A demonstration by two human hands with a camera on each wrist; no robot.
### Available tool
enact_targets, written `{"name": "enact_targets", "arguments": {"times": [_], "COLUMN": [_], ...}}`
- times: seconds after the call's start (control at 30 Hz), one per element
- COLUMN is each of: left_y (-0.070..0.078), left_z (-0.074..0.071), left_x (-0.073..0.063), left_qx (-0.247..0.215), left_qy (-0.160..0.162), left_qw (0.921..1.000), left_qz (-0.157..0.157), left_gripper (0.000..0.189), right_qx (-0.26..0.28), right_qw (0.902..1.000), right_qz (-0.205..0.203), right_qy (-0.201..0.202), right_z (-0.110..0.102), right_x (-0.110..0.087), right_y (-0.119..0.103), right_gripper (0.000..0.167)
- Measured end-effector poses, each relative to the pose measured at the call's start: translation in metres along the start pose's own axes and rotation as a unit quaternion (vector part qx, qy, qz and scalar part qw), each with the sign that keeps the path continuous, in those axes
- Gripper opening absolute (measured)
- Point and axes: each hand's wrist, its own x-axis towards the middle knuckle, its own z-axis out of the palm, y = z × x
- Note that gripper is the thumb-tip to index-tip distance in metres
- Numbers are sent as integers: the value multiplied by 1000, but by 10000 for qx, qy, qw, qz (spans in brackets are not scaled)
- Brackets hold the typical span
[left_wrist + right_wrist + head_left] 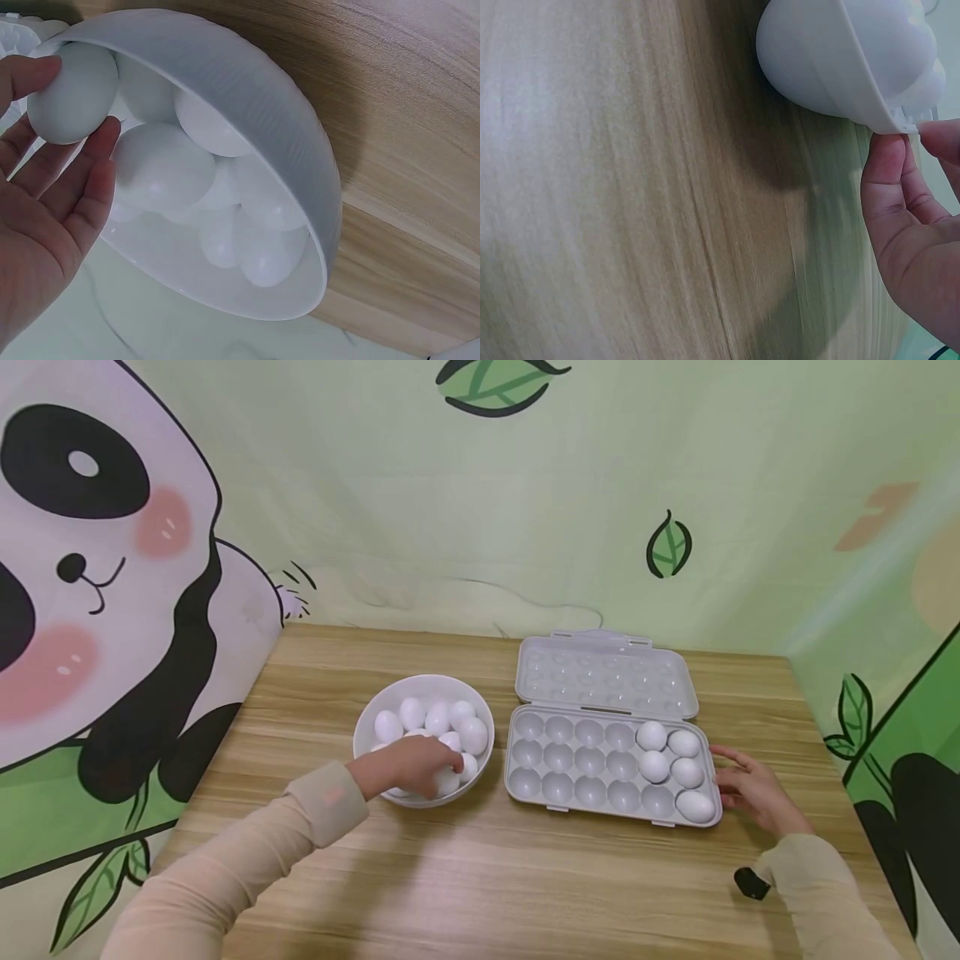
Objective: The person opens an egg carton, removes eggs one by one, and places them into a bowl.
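My left hand reaches into a white bowl of white eggs. Thumb and fingertips grip one egg near the bowl's rim in the left wrist view; more eggs lie below it. To the right, an egg carton lies opened flat. Several eggs sit in its two rightmost columns, and the front hollow beside the corner egg is bare. My right hand holds the carton's right edge, with thumb and fingertips at the rim in the right wrist view.
The carton's lid is folded back toward the wall. Wood-grained tabletop stretches in front of the bowl and carton. A printed cloth with a panda and leaves stands behind and beside the table. A black object is at the right wrist.
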Motion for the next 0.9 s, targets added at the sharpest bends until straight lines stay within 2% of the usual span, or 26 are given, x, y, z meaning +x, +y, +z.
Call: {"name": "enact_targets", "arguments": {"times": [0.23, 0.67, 0.9], "left_y": [2, 2, 3], "left_z": [1, 17, 20], "left_x": [-2, -3, -2], "left_qx": [197, 696, 882], "left_qy": [64, 627, 800], "left_qw": [9998, 9954, 9923], "left_qz": [24, 185, 328], "left_gripper": [38, 34, 36], "right_qx": [0, 74, 40], "right_qw": [10000, 9999, 10000], "right_qz": [-6, 57, 38], "right_qy": [-36, -71, -41], "right_z": [-1, -1, 0], "right_x": [0, 0, 0], "right_y": [0, -1, 0], "right_gripper": [38, 37, 38]}}
